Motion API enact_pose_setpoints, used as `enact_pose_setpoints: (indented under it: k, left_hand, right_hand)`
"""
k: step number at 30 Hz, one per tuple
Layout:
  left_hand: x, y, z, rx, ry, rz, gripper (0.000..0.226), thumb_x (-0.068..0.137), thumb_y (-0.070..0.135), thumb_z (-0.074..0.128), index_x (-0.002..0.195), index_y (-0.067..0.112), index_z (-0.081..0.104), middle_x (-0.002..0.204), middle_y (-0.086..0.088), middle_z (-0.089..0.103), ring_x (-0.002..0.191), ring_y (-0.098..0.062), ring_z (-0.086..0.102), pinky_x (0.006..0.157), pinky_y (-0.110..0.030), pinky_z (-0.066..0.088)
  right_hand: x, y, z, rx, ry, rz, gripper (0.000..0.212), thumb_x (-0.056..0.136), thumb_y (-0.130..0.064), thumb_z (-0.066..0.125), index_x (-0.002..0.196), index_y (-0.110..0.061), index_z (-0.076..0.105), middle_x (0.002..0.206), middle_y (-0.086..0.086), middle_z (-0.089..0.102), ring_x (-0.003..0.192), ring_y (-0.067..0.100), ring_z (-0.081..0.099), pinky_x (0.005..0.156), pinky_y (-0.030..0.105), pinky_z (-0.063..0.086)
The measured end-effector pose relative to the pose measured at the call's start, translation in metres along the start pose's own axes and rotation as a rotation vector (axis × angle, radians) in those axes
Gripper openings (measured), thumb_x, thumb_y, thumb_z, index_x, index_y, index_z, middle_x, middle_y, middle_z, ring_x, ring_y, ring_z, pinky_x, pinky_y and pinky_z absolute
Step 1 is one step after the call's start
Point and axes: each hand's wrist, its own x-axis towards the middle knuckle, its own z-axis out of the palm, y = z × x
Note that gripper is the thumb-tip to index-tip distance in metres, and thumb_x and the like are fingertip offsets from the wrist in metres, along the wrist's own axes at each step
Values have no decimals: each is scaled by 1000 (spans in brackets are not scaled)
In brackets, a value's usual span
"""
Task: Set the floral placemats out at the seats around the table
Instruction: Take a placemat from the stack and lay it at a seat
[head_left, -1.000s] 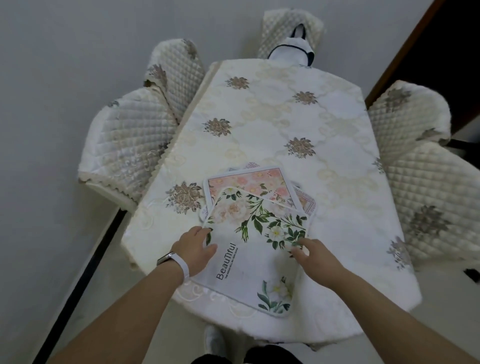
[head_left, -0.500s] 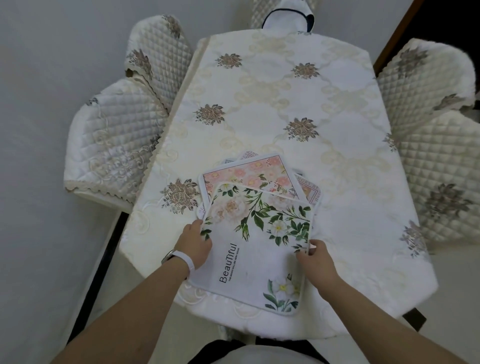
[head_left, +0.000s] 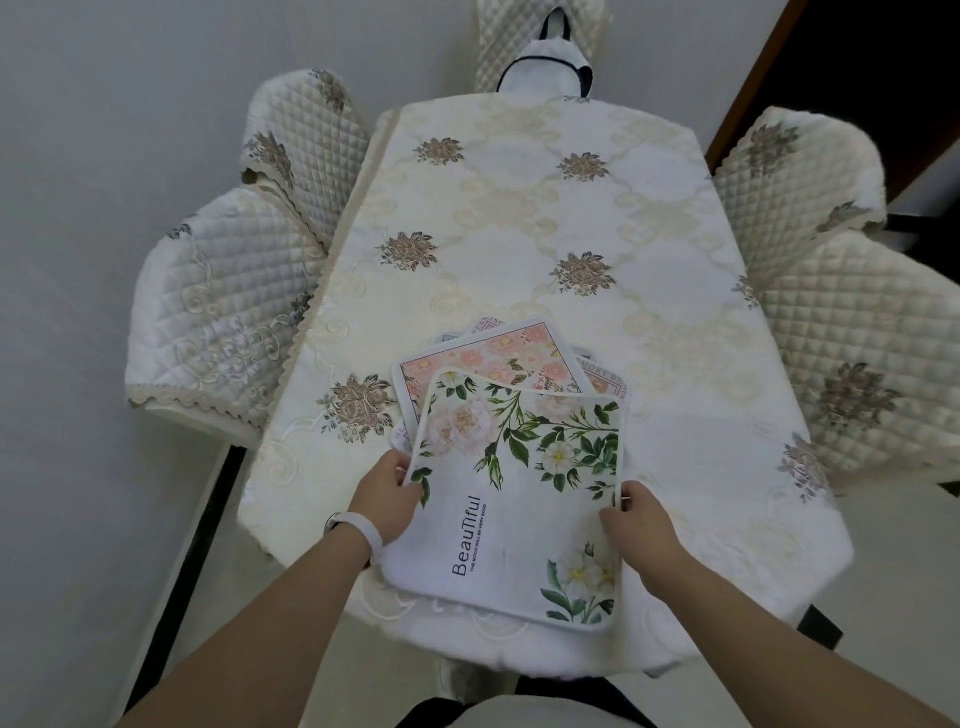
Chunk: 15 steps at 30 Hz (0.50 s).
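My left hand (head_left: 387, 493), a white band (head_left: 363, 530) on its wrist, pinches the left edge of the top placemat (head_left: 519, 499), and my right hand (head_left: 641, 525) grips its right edge with the fingers curled round it. Both forearms reach forward from the near end of the table (head_left: 519, 218). The mat sits at that near end. Its long axis runs away from me, tilted a little to the right, the word "BeauTiful" reading up along it, with the big leafy blooms at the far side. Its far edge overlaps a pink placemat (head_left: 493, 358), which lies on more mats (head_left: 602, 382) fanned beneath. Quilted chairs crowd the left side (head_left: 218, 312) and the right side (head_left: 857, 353)
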Motion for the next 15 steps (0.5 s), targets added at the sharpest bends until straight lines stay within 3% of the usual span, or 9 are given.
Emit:
enact_pose_setpoints:
  k: [4,6,9,10,13,15]
  left_hand:
    - [-3,10,4,-71,-39,81,15,90,4,55,91,19,54,88,-4,69,67,-20,55,57,-28,42]
    - [-2,16,9,-103,-64,115,15,90,5,55,100,15,56,100,-2,68,72,-20,57,58,-29,44]
    - [-4,28,21,-120,-88,189,14,88,6,57,95,18,57,114,12,62,105,-16,57,74,-30,46]
    - [-6,33,26,-113,-93,209,13,88,7,57,95,18,56,109,6,65,103,-16,58,73,-29,45]
    - [-17,54,43,-124,-112,243,9,89,7,58,97,12,54,88,-3,65,71,-20,54,56,-26,40]
    - [-27,67,53,-151,-120,250,8,89,8,57,96,12,55,89,-3,66,71,-22,55,56,-28,43]
  right_hand:
    - [-18,3,-7,34,80,-28,14,88,-8,48,96,-17,56,96,6,63,89,23,60,77,39,51]
    - [-27,8,-15,71,132,-20,12,89,-9,48,96,-17,56,95,6,63,89,25,61,79,42,54]
    - [-38,18,-29,117,215,-17,11,89,-10,50,93,-17,57,94,8,65,89,27,63,81,46,56]
    - [-42,21,-35,131,245,-19,11,89,-11,51,94,-18,58,94,6,65,88,26,63,81,45,56]
    - [-51,29,-56,174,323,-31,14,88,-11,51,97,-18,59,94,4,66,87,23,63,78,41,55]
    - [-56,35,-70,216,358,-33,15,88,-12,51,100,-18,60,95,4,66,87,24,63,80,43,55]
